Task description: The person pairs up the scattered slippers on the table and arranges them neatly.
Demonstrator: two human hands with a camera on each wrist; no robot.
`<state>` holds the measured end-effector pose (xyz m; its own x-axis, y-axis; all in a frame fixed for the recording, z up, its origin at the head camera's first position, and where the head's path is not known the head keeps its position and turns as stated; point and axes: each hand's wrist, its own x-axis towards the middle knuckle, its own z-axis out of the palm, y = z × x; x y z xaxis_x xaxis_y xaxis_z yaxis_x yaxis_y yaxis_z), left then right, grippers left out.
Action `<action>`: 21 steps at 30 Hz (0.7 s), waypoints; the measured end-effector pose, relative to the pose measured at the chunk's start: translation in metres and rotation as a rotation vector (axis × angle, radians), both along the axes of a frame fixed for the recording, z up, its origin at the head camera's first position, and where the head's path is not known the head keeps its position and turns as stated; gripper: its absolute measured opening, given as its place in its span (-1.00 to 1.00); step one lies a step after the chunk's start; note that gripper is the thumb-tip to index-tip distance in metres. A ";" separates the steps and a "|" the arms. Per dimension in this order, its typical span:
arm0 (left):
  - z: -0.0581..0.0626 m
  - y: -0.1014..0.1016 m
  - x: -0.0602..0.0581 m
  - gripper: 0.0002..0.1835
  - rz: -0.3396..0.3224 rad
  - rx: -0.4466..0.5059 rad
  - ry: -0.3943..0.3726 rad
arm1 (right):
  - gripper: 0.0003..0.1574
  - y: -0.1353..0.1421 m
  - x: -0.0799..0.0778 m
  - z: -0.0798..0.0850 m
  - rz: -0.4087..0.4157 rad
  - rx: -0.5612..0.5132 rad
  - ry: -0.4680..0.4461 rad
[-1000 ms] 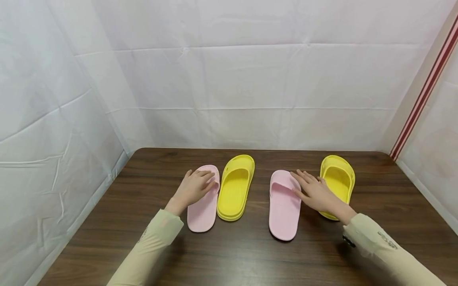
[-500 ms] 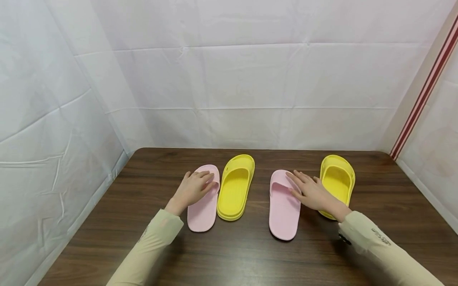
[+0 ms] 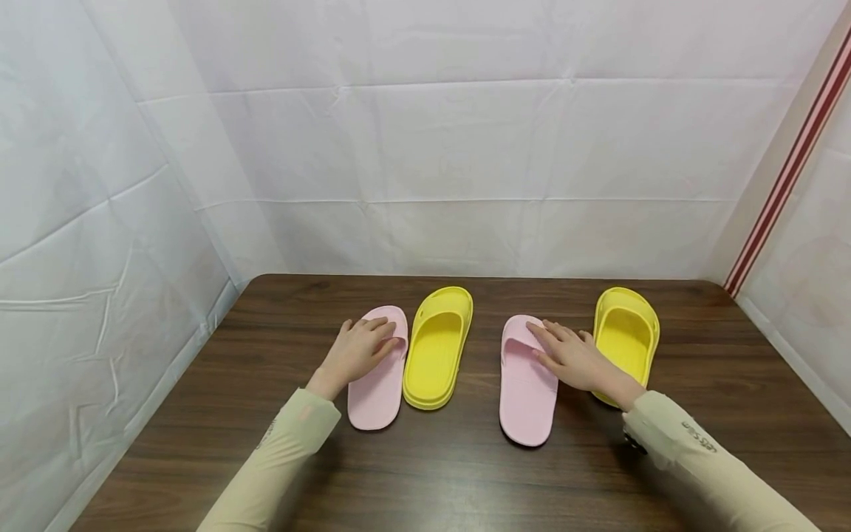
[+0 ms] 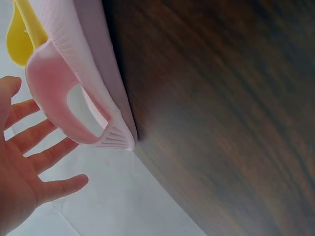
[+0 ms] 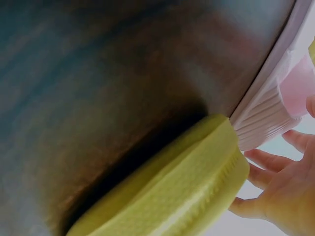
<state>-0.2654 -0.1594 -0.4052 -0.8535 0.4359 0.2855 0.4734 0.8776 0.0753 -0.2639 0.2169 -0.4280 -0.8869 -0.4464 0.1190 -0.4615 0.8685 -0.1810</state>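
Note:
Two pink slippers lie with their toes facing away from me. My left hand (image 3: 355,351) hovers over the strap of the left pink slipper (image 3: 374,400), fingers spread; in the left wrist view the fingertips are right at the strap (image 4: 51,93). Over on the right, my right hand (image 3: 580,360) reaches leftward across the strap edge of the other pink slipper (image 3: 527,406). Its fingers are extended and loosely parted in the right wrist view, near the slipper's ribbed strap side (image 5: 266,115). Neither hand grips anything.
One yellow slipper (image 3: 432,363) lies close beside the left pink one, slightly slanted. A second yellow slipper (image 3: 628,341) stands at the right, partly behind my right hand and wrist. All rest on a dark wooden table (image 3: 439,473), with white cloth (image 3: 452,148) hanging behind it.
My right hand has shifted a little to the left, farther over the right pink slipper's strap. The left hand and all the slippers stay in place.

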 end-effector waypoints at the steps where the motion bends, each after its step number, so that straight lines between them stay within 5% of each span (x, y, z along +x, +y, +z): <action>1: 0.000 0.000 0.000 -0.62 0.000 -0.001 -0.002 | -0.34 0.000 0.000 0.000 0.001 0.000 0.001; 13: -0.005 -0.002 -0.004 -0.68 0.010 -0.023 0.008 | -0.36 -0.002 -0.001 0.001 0.015 -0.008 0.002; 21: -0.007 -0.005 -0.002 -0.81 -0.028 -0.079 0.097 | -0.37 -0.002 -0.001 0.002 0.029 -0.012 0.024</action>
